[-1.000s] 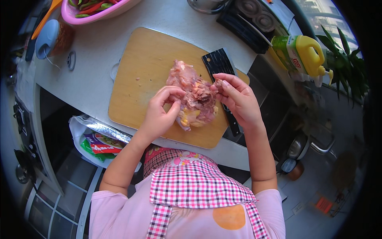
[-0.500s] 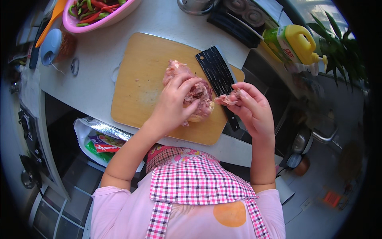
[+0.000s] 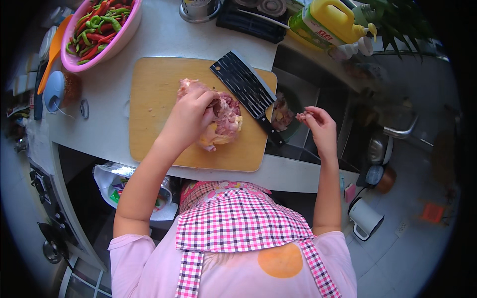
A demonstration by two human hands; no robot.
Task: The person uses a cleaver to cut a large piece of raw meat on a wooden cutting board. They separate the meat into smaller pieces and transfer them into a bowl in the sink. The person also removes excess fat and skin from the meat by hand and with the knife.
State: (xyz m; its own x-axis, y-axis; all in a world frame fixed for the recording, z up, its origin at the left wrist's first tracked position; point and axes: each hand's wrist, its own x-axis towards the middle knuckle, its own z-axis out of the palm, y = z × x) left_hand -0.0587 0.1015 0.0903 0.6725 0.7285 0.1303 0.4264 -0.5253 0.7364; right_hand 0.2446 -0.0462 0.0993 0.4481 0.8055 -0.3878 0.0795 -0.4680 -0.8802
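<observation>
A lump of raw chicken [image 3: 226,119], pink with yellow fat, lies on the wooden cutting board [image 3: 159,144]. My left hand [image 3: 186,115] grips its left side, with the fingertips partly hidden in the meat. Over the sink, my right hand [image 3: 322,130] pinches a small scrap of raw meat [image 3: 302,117] between thumb and fingers. Beside the chicken, a black cleaver [image 3: 243,85] rests across the board's right side, its handle reaching past the edge. Below and left of the scrap, a dark bowl [image 3: 294,102] in the sink contains raw meat pieces [image 3: 282,115].
A pink basin [image 3: 130,37] of red and green peppers stands at far left, near an orange spatula [image 3: 53,52] and a blue-lidded jar [image 3: 54,92]. Behind the sink [image 3: 325,102] stands a yellow jug [image 3: 325,22]. A bag-lined bin [image 3: 107,186] sits below the counter edge.
My right hand has moved right with the scrap, away from the chicken and over the sink. The left hand stays on the chicken, its fingers more curled. The view has shifted right, showing the bowl.
</observation>
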